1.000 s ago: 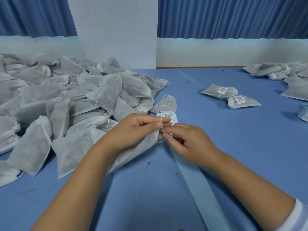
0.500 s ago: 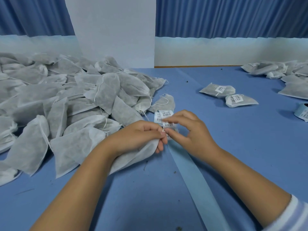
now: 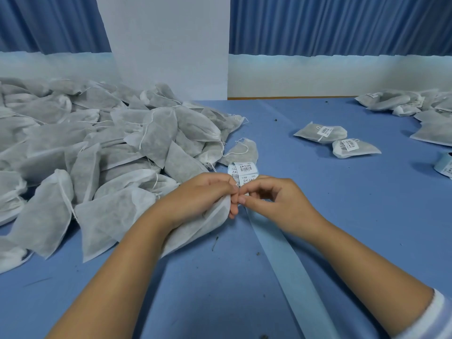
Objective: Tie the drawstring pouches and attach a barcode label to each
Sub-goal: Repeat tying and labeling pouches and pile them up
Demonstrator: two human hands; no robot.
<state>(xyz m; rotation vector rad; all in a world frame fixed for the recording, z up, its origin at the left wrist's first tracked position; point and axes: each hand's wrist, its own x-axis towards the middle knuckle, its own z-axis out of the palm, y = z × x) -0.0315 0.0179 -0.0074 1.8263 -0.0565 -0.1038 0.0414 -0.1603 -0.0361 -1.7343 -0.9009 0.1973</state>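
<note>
Knotting looks nearly done: your right hand (image 3: 274,201), back down from the white barcode label strip (image 3: 244,168), pinches the mouth of the white non-woven drawstring pouch (image 3: 193,230), whose neck your left hand (image 3: 203,194) grips on the blue tabletop (image 3: 342,216).

A: so what's the room like around that table (image 3: 342,216)?
B: pretty plain tbh; blue top with a few dark specks (image 3: 276,119) on it; pleated blue curtains (image 3: 342,23) hang across the back on both sides; a flat white pillar (image 3: 166,45) stands between them; pale wall band (image 3: 318,74) runs below the curtains; thin wooden strip (image 3: 288,97) at its foot on the right; light is soft and even
</note>
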